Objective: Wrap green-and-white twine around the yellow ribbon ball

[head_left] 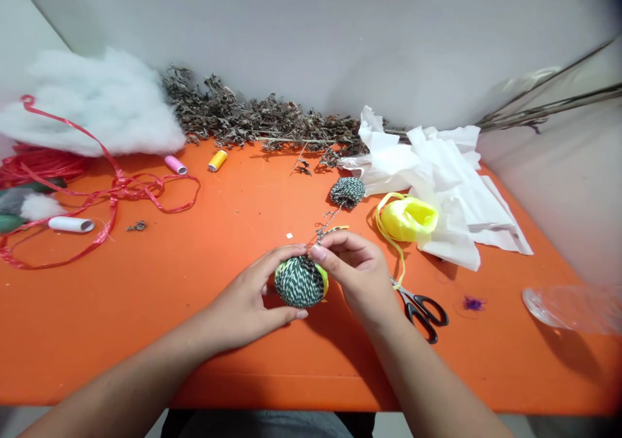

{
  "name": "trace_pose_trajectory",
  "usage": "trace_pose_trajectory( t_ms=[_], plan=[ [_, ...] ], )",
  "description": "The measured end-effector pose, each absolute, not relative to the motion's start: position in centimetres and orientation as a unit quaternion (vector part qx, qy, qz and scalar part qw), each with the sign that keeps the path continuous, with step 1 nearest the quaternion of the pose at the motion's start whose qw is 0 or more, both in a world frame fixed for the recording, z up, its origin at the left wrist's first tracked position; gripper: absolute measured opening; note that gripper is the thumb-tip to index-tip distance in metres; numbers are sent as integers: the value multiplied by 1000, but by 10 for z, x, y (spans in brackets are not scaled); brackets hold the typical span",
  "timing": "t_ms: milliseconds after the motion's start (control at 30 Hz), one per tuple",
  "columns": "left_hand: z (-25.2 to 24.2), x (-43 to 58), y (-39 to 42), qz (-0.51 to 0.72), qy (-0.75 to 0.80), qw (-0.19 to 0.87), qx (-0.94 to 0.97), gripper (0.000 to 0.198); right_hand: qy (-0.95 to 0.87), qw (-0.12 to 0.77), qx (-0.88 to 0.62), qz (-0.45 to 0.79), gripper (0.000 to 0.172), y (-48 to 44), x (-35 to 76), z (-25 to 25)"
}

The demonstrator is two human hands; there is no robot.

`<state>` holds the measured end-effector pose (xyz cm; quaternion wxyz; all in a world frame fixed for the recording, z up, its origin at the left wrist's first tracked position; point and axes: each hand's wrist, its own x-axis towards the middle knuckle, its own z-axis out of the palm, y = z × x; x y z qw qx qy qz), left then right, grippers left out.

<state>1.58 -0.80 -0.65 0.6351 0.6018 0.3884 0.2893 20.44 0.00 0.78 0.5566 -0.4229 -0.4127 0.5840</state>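
Left-hand fingers (286, 260) cup a twine ball (299, 282), right-hand fingers (340, 245) pinching its strand (328, 223).

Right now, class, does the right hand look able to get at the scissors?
Probably yes: the black-handled scissors lie just beside the right hand with nothing between them, though it is busy at the green-and-white twine ball.

**Scraps crowding the table (146, 321)**

Scissors (422, 310) are lying at four o'clock, with yellow raffia (407, 219) and white tissue (437, 166) sitting at two. Dried leaves (262, 124) are lying at twelve, thread spools (217, 160) at eleven, batting (87, 104) at ten, and red ribbon (109, 188) is sprawling at nine.
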Motion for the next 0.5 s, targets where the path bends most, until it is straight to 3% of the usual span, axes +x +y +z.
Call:
trace_pose_trajectory(
  t_ms=[500],
  plan=[
    [-13,13,-9,309,334,719,526,54,-411,548,-411,601,10,1,206,9]
  ],
)
